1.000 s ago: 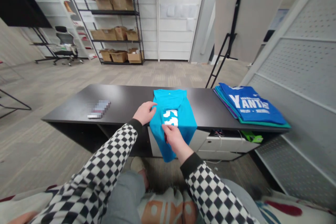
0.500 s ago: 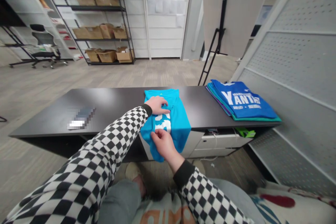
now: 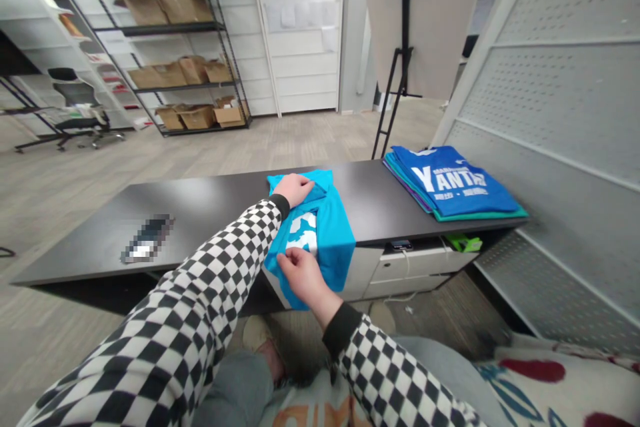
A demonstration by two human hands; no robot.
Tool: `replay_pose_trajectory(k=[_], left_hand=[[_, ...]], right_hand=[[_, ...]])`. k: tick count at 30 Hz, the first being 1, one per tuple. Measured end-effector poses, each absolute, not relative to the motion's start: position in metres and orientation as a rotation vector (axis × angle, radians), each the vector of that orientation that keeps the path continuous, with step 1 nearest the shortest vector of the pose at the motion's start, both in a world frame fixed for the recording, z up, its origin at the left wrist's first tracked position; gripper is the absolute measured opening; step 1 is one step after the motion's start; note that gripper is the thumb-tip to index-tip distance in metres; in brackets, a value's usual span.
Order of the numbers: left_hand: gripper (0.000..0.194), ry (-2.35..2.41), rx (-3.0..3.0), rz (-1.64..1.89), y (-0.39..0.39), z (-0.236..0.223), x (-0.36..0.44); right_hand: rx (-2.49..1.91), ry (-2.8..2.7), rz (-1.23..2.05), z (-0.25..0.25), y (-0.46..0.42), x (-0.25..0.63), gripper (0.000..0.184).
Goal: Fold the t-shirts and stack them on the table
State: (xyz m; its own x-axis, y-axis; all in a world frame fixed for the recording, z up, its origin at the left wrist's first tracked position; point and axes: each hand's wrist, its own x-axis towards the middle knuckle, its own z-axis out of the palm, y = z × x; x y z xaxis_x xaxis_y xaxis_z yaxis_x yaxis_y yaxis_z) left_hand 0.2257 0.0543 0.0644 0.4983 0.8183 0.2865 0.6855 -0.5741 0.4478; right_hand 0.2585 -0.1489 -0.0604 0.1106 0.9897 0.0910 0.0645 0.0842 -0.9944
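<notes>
your left hand [image 3: 294,189] lies flat on cyan t-shirt [image 3: 334,240] at frame centre, left fingers [image 3: 309,181] pressed together; right hand [image 3: 302,278] below, right fingers [image 3: 287,257] pinching cloth: keep pinch light, fabric smooth on black desk [image 3: 210,213].

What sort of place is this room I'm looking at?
Probably a stockroom or packing room for printed clothing: a metal shelving rack holds cardboard boxes, and a stack of folded blue printed T-shirts lies on a dark table.
</notes>
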Motion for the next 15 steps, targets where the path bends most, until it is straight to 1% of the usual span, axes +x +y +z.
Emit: replay_pose_trajectory(k=[4,6,8,11,13,15], left_hand=[[0.054,1.357,2.407,0.943,0.033,0.057,0.240],[0.052,1.348,2.393,0.965,0.023,0.044,0.245],[0.050,1.277,2.450,0.814,0.013,0.030,0.247],[0.049,1.125,2.579,0.455,0.005,0.014,0.249],[0.054,1.087,2.583,0.361,0.006,0.013,0.248],[0.062,1.090,2.542,0.380,0.014,0.017,0.246]], right_hand=[[-1.238,-1.201,1.024,-0.060,-0.149,0.259,0.033],[-1.236,-1.196,1.038,-0.061,-0.149,0.260,0.027],[-1.224,-1.192,1.054,-0.062,-0.149,0.261,0.020],[-1.204,-1.189,1.060,-0.067,-0.150,0.261,0.013],[-1.208,-1.190,1.060,-0.070,-0.151,0.260,0.015],[-1.230,-1.197,1.055,-0.073,-0.151,0.259,0.022]])
